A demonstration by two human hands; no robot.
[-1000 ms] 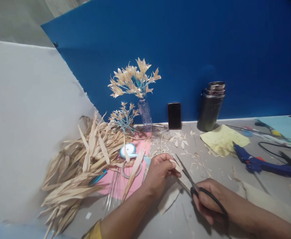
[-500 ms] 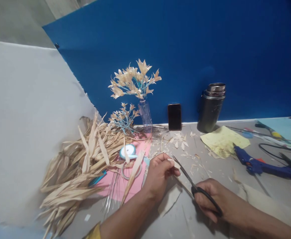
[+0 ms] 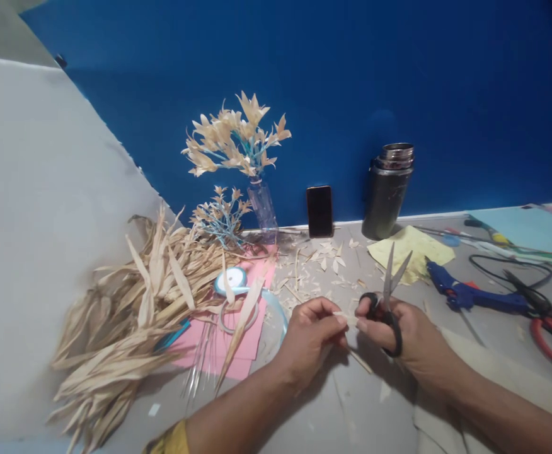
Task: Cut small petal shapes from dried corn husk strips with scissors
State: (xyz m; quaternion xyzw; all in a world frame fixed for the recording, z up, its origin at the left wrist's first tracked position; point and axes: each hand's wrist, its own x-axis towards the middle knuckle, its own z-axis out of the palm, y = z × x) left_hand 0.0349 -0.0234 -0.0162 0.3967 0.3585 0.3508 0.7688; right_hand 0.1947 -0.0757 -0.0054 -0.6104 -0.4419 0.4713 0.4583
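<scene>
My left fingers (image 3: 333, 325) pinch a strip (image 3: 350, 319) tightly; my right fingers (image 3: 373, 330), curled round open scissors (image 3: 388, 293), meet its end. Uneven pulling could tear it between them.

Upright before a flat blue panel (image 3: 333, 75): black rectangular smartphone (image 3: 320, 212). At right: dark cylindrical metal flask (image 3: 385, 198), uncapped.
</scene>
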